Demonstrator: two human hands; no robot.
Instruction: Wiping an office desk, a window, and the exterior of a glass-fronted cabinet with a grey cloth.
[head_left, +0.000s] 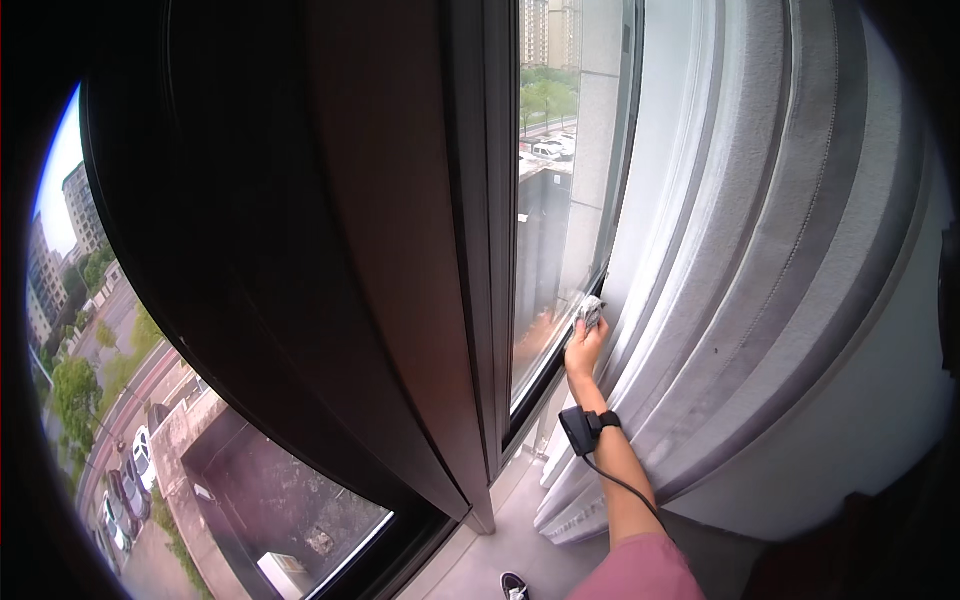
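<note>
My right hand (586, 349) grips a crumpled grey cloth (589, 312). It holds the cloth at the lower part of a narrow window pane (544, 300), by the dark bottom frame (538, 409). A faint reflection of the hand shows in the glass. Around my right wrist is a strap with a black device (581, 430), and a cable runs from it along the forearm. Beside the hand hang the folds of a light grey curtain (720, 300). My left hand is out of view.
A dark, wide window post (397, 247) stands left of the pane. Further left, a second window (292, 480) looks down on a walled roof, parked cars and trees. The curtain reaches near the pale floor (517, 517), where a black shoe (514, 586) shows.
</note>
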